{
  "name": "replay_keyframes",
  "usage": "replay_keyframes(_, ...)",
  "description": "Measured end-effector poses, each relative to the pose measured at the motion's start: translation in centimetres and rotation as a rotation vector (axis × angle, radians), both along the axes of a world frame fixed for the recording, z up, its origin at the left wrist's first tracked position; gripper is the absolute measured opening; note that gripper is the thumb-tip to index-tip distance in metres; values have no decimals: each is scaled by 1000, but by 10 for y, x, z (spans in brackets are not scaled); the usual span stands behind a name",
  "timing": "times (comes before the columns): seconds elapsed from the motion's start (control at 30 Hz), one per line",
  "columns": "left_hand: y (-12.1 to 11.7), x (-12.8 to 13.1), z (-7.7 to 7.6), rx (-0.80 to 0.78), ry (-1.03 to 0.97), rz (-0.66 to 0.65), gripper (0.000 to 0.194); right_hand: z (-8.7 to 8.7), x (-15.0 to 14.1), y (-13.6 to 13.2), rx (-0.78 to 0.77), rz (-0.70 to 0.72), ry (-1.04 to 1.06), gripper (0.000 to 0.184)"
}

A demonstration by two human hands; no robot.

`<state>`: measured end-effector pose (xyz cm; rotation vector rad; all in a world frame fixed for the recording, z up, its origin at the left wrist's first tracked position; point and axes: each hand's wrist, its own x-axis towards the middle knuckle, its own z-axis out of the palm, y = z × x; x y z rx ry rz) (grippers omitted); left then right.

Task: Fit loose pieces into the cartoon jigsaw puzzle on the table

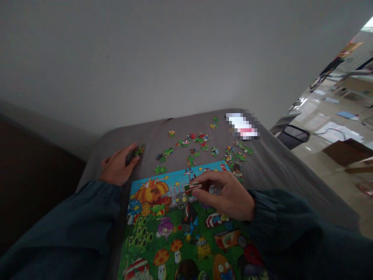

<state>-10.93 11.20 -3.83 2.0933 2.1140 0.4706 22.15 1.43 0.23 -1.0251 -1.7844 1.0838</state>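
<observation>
Above the top part of a colourful cartoon puzzle picture (pixel 171 217), my right hand (pixel 225 194) pinches a puzzle piece (pixel 190 188) between thumb and fingertips. The piece is seen nearly edge-on, with its pale side showing; whether a second one is with it I cannot tell. My left hand (pixel 118 165) rests on the grey cloth, left of the picture's upper corner. Its thumb and index finger are apart, curved beside a few loose green and orange pieces (pixel 139 150) at the fingertips. The picture's right edge is partly covered by my right hand and sleeve.
Several loose puzzle pieces (pixel 201 137) lie scattered on the grey cloth (pixel 145 134) beyond the picture. A phone with a lit, blurred screen (pixel 243 125) lies at the far right. A pale wall (pixel 175 58) rises behind. Papers and a cardboard box (pixel 346 151) are on the floor at right.
</observation>
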Motion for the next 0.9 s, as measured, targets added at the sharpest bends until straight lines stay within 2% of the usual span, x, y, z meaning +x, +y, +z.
replay_keyframes(0.2, 1, -4, 0, 19, -31, -61, 43, 0, 4, 4, -66, -7, 21, 24)
replay_keyframes(0.43, 2, -5, -1, 46, -107, -115, 43, -5, 1, 5, -106, 3, 45, 26)
replay_keyframes(0.57, -3, 1, 5, 45, -159, -131, 39, -3, 2, 7, -149, 27, 29, 27)
replay_keyframes(0.77, -9, 10, 17, 30, -235, -46, 42, -2, 3, 6, -184, 36, 34, 26)
replay_keyframes(0.9, -23, 23, 28, -49, -308, -92, 46, -5, 5, 9, -175, 6, 54, 24)
